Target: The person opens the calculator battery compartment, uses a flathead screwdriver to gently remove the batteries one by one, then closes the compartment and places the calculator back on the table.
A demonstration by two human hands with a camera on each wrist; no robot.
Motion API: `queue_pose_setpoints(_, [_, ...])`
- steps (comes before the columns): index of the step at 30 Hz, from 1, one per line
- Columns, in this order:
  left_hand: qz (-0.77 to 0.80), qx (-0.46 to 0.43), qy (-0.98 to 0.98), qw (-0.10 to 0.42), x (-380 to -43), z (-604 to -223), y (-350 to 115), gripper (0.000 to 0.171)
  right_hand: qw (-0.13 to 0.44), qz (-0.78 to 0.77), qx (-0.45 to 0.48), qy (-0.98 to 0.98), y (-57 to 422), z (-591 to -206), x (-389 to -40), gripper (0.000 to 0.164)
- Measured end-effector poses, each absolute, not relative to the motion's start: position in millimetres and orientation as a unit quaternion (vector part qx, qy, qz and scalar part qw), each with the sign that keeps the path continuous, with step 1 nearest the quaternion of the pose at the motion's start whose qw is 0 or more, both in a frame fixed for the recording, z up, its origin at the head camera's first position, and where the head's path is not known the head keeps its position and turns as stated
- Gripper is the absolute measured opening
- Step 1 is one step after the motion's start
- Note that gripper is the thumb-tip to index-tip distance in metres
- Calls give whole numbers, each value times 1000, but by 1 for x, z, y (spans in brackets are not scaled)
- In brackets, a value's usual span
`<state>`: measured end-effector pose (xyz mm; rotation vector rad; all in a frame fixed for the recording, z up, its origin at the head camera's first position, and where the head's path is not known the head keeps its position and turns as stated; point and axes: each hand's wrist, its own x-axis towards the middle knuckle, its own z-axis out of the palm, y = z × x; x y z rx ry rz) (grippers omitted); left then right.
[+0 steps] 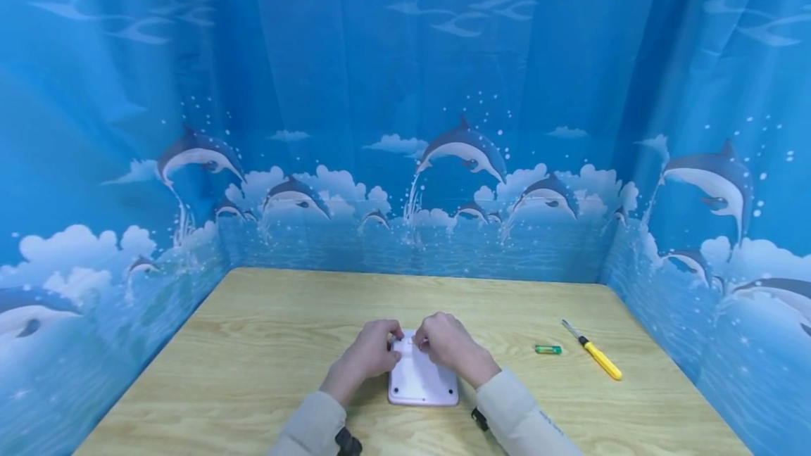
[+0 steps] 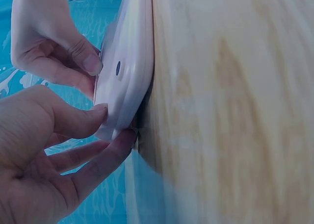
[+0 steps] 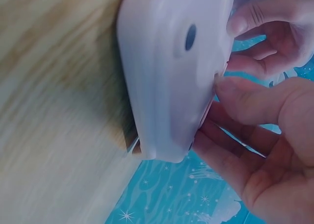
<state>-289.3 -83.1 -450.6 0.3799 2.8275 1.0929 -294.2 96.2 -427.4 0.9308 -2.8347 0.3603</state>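
Observation:
A flat, pale pink device (image 1: 422, 377), calculator-like in shape, lies on the wooden table with its smooth back up and dark round feet at the corners. My left hand (image 1: 374, 349) grips its far left corner. In the left wrist view the left thumb (image 2: 93, 118) presses on the back while fingers curl under the edge. My right hand (image 1: 448, 343) bends over the far end of the device (image 3: 167, 77). There the right thumb tip (image 3: 228, 89) touches a small seam in the back, with the other fingers around the end, partly hidden.
To the right of the hands lies a small green battery (image 1: 548, 349). Beyond it is a screwdriver (image 1: 592, 350) with a yellow handle, its shaft pointing away. A blue curtain (image 1: 405, 90) printed with dolphins surrounds the back and sides of the table (image 1: 285, 315).

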Motion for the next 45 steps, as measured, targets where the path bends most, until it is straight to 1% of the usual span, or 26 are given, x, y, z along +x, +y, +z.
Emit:
queue_pose_setpoints(7, [358, 123, 925, 43, -289, -452, -83, 20, 65, 126, 285, -948, 94, -428, -293, 22])
queue_pose_setpoints(14, [360, 128, 924, 38, -288, -451, -83, 20, 75, 122, 297, -944, 93, -427, -294, 19])
queue_pose_setpoints(29, [353, 122, 927, 41, -288, -449, -82, 21, 47, 136, 306, -941, 97, -424, -299, 14])
queue_pose_setpoints(37, [355, 125, 926, 39, -290, -450, -82, 23, 30, 140, 298, -944, 97, -422, -305, 20])
queue_pose_setpoints(45, [351, 125, 927, 40, -289, -449, -83, 22, 15, 131, 294, -947, 95, -420, -309, 23])
